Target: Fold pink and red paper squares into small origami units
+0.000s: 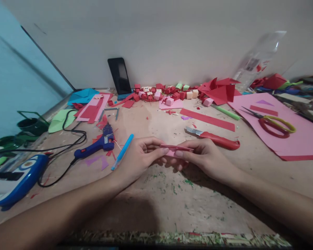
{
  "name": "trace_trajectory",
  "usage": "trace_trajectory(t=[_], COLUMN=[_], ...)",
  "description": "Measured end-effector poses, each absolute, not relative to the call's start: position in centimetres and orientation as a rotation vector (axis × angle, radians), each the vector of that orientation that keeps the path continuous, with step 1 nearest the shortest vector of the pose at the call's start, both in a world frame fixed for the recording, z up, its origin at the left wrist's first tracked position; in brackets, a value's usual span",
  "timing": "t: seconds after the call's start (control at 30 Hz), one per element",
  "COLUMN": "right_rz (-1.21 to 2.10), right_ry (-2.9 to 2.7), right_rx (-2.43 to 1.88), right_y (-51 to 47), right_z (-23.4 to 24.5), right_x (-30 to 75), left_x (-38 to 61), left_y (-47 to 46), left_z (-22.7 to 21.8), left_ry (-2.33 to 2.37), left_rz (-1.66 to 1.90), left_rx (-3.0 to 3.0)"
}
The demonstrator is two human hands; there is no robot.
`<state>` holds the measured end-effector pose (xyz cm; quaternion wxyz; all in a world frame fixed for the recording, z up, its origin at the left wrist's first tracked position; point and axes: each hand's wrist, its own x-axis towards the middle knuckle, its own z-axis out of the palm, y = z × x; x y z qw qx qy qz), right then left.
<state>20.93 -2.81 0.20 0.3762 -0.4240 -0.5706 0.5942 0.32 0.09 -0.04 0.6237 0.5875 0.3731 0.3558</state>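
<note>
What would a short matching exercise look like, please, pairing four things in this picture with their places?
Things:
1. Phone
2. Scissors
3. Small pink paper
4. Glue gun

Places:
A. Between left hand and right hand
B. Just left of the blue pen
C. On the large pink sheet
D. Propped up before the grey wall

Pairs: 1-D, 2-C, 3-A, 4-B
</note>
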Motion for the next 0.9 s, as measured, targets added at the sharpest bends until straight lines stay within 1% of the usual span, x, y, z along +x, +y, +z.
trace_trajectory(t=[0.33,0.6,0.8,0.9], right_rz=[1.525,1.58,1.583,1.578], right_ry=[-1.386,-1.407,-1.417,-1.421], right_rx=[-1.174,-1.134,-1.135,-1.153], right_y=[-2.7,-2.63,-2.47,-2.45], right_z=[0.31,0.14,-0.13,-0.06], right_x=[20.89,21.27,21.41,21.37], left_x=[0.33,0.45,0.29,0.16], left_y=[0.16,0.2,0.24,0.3], left_z=[-0.36,-0.3,-0.4,-0.47], left_ry=[0.924,0.923,0.918,0.902], left_rz=[0.886,0.887,0.86,0.792], left_rx=[1.298,1.311,1.327,1.369])
